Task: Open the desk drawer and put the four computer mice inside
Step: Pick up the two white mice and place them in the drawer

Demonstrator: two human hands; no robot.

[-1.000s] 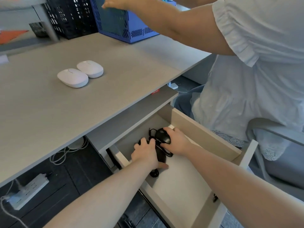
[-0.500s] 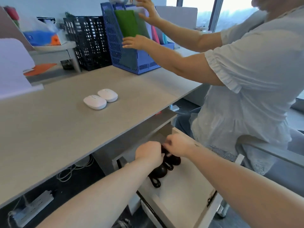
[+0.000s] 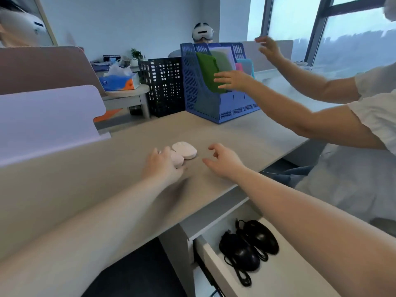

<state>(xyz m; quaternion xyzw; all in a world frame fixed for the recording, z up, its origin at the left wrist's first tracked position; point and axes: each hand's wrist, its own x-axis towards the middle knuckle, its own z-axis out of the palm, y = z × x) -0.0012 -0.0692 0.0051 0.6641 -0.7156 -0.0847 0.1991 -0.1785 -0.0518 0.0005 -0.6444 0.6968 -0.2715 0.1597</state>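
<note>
Two black wired mice (image 3: 249,243) lie side by side in the open drawer (image 3: 216,266) at the lower right, their cables coiled beside them. Two white mice sit together on the grey desk top (image 3: 85,189). My left hand (image 3: 162,166) lies over the nearer white mouse (image 3: 178,160), fingers curled around it, and the mouse still rests on the desk. The farther white mouse (image 3: 185,150) is uncovered. My right hand (image 3: 222,160) hovers open just right of that mouse, fingers spread, not touching it.
Another person in a white top reaches both hands (image 3: 232,80) toward a blue file holder (image 3: 216,86) at the back of the desk. A black crate (image 3: 165,84) stands left of it. A lilac divider panel (image 3: 47,121) rises at the left.
Both my hands have left the drawer and the black mice and risen to the desk top. The left hand has landed on the nearer white mouse. The view has tilted upward.
</note>
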